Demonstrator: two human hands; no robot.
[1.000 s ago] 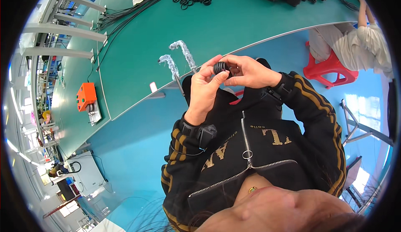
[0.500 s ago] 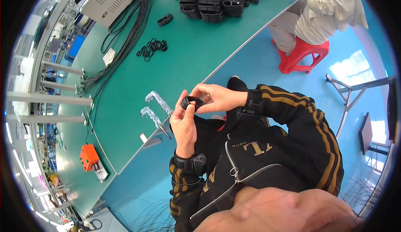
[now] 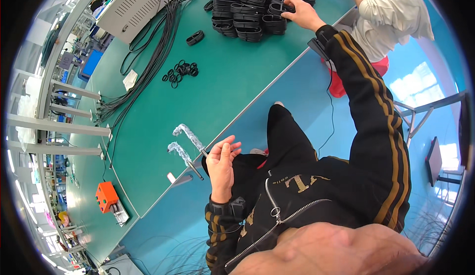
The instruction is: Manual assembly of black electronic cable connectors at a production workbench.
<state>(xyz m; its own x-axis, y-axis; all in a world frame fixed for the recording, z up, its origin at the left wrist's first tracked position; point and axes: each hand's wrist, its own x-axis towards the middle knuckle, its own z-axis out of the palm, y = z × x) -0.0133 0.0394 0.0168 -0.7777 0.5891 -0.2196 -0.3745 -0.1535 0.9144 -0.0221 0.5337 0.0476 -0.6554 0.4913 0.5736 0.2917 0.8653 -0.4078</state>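
Note:
At the right side of a pile of coiled black cables [image 3: 242, 10], my right hand [image 3: 303, 14] reaches out with thumb and fingers around one coiled cable [image 3: 278, 8]. That coil lies on top of the others. My left hand [image 3: 221, 168] is near the table's front edge, empty, its fingers loosely bent and apart. Beside it, two metal rods wrapped in pale plastic [image 3: 187, 134] stick out over the table edge.
On the green table [image 3: 148, 141] lie a heap of small black rings [image 3: 183, 71], a single coil [image 3: 195, 38] and long loose cables [image 3: 161, 42]. A grey metal box [image 3: 133, 8] and an orange device [image 3: 106, 197] stand further left. Another person [image 3: 396, 15] sits at right.
Both hands were together holding a coiled cable near the table edge. My right hand has moved up and away to the pile; the left has stayed nearly in place, now empty.

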